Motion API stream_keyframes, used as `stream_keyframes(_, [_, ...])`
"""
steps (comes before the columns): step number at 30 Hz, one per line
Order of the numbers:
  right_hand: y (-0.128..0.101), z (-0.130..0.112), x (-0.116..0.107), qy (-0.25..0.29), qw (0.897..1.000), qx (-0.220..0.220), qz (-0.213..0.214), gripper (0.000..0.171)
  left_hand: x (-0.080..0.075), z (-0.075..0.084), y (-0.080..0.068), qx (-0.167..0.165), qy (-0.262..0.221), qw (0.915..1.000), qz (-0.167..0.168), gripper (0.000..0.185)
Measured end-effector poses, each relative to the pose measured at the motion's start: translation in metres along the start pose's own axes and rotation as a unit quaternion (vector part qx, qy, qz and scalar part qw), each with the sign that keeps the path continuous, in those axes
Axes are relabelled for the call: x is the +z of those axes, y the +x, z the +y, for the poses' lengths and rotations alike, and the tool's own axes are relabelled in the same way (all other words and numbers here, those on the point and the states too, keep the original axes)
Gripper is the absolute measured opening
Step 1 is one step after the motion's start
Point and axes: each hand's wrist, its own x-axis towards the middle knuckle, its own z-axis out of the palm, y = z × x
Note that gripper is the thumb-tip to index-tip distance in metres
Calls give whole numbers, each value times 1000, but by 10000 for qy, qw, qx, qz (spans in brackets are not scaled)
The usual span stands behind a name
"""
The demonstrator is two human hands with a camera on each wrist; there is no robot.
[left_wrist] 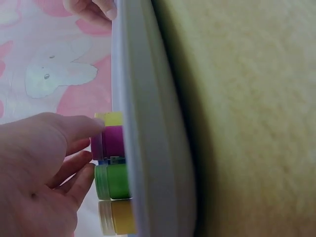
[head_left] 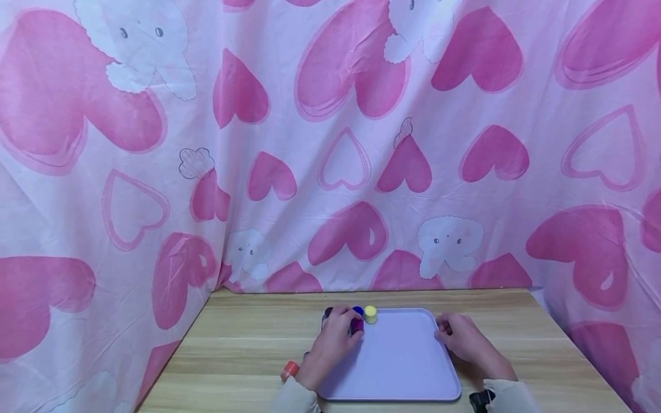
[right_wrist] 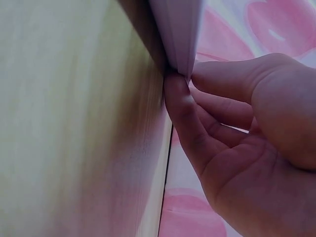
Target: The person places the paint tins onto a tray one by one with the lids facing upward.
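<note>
A pale lavender rectangular tray (head_left: 395, 361) lies on the wooden table with small lidded paint pots at its far left. My left hand (head_left: 331, 344) reaches over that corner, thumb and fingers on either side of a purple paint pot (left_wrist: 114, 141). Its fingertips come close to the lid of a green paint pot (left_wrist: 118, 181). Beyond the purple one stand a blue pot (head_left: 357, 311) and a yellow pot (head_left: 370, 315). At the tray's right edge, my right hand (head_left: 465, 339) pinches the rim (right_wrist: 181, 39), thumb above and index finger below.
An orange-red pot (head_left: 290, 371) is on the table (head_left: 232, 355), left of the tray by my left wrist. Another pot with a yellow-orange body (left_wrist: 123, 217) stands beside the green one. A pink heart-patterned curtain (head_left: 330, 189) encloses the table's back and sides.
</note>
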Motion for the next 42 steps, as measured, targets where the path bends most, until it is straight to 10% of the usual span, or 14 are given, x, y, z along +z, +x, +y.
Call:
stream_keyframes(21, [-2,-3,1,81,9999,105,-66,34,-58,-46,-23,-514,-1387,9865,-702,15])
stream_keyframes(42, [-1,-1,2,106,9999,42,-46,31,-91,-67,-55,-847,-1620,9694,-1639,4])
